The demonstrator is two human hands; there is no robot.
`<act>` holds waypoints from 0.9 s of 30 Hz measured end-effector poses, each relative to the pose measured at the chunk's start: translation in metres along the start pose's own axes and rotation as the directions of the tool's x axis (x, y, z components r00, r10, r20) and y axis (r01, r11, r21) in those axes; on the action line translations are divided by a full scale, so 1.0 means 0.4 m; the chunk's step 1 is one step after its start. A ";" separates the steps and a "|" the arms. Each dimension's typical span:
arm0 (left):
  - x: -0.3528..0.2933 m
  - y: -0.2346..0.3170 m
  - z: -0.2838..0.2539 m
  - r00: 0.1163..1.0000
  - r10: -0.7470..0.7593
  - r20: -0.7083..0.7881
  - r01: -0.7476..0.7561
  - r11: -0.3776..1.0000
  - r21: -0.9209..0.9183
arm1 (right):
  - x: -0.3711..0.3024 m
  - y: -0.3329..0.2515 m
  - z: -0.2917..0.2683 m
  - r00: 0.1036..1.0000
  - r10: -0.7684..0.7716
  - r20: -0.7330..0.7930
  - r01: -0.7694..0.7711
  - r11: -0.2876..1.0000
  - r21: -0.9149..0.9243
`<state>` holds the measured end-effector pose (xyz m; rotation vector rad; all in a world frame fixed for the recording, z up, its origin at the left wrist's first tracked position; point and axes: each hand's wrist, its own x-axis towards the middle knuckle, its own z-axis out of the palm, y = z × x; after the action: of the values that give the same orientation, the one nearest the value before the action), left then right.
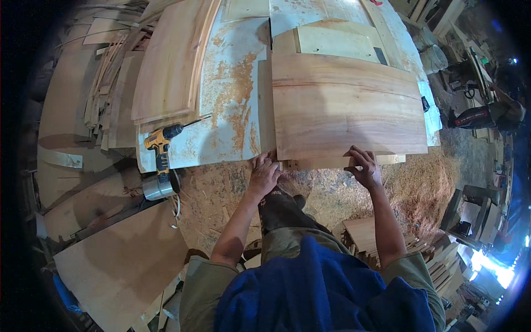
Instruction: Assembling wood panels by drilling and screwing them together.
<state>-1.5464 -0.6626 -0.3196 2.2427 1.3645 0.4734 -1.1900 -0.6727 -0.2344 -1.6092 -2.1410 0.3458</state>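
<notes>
A wide wooden panel (348,105) lies flat on the right part of the worktable, its near edge facing me. A paler board edge (332,163) shows beneath that near edge. My right hand (366,170) is closed at the near edge, fingertips on the panel and thumb lower down. Beside the panel's near left corner, my left hand (264,175) is closed with its fingers bent together. Whatever lies between the left fingers is hidden.
A yellow and black cordless drill (160,146) rests at the table's left corner, bit pointing right. More wooden panels (171,61) are stacked at the far left. Sawdust covers the floor (426,180). Another person (487,115) is at the far right.
</notes>
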 end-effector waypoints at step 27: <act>0.113 0.000 -0.036 0.980 0.080 -0.183 -0.061 0.992 0.108 | 0.109 0.045 0.008 1.000 0.019 -0.002 -0.019 1.000 0.016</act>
<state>-1.5336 -0.6191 -0.3056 2.3867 1.4340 0.6686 -1.1861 -0.6257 -0.2367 -1.6215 -2.1167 0.3662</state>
